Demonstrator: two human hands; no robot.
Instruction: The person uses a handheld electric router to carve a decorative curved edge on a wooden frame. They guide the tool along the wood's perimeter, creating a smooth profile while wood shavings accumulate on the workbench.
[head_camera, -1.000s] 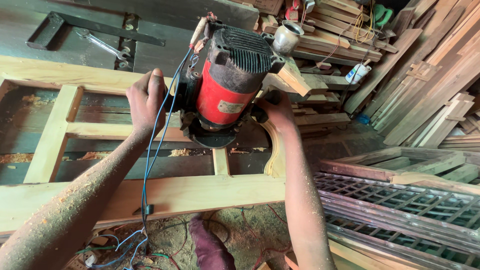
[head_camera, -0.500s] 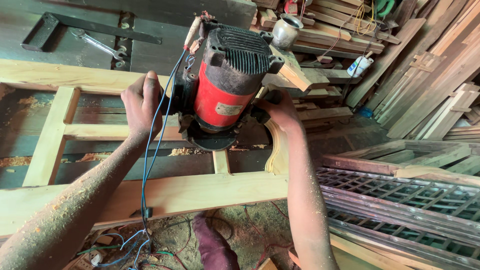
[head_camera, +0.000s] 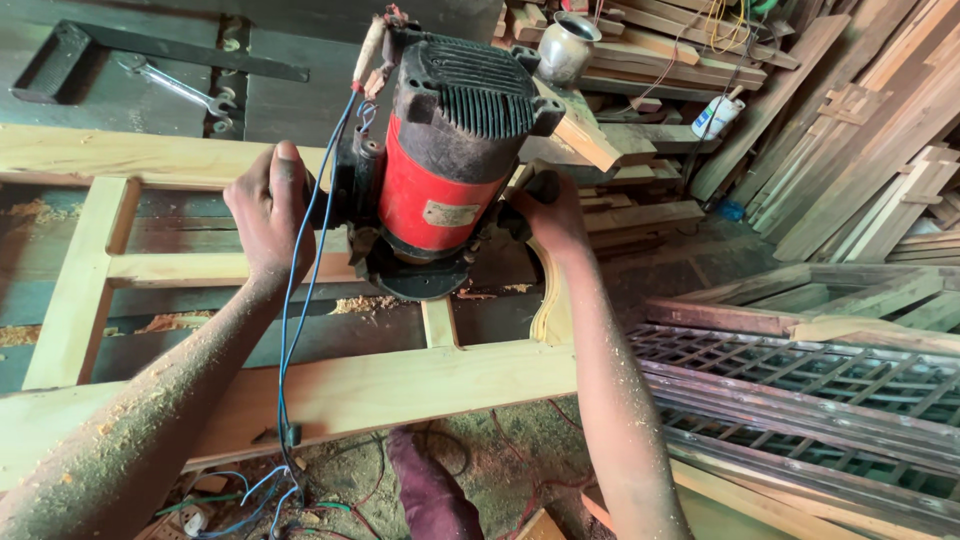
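A red and black wood router (head_camera: 440, 180) stands upright on a pale wooden frame (head_camera: 400, 385), its round base over a short upright rail. My left hand (head_camera: 270, 215) grips the router's left handle, and a blue cable (head_camera: 295, 330) runs down past that wrist. My right hand (head_camera: 548, 215) is closed around the black knob on the router's right side, beside a curved carved piece of the frame (head_camera: 553, 310). Both forearms are dusted with sawdust.
A spanner (head_camera: 180, 88) and a black metal bar lie on the dark bench behind the frame. A metal pot (head_camera: 566, 45) and a white bottle (head_camera: 716, 116) sit among stacked planks at the back right. Latticed wooden panels (head_camera: 800, 390) lie at the right. Loose wires trail on the floor.
The router and both hands have stayed together on the frame; the view has shifted slightly, bringing the router a little closer and more central.
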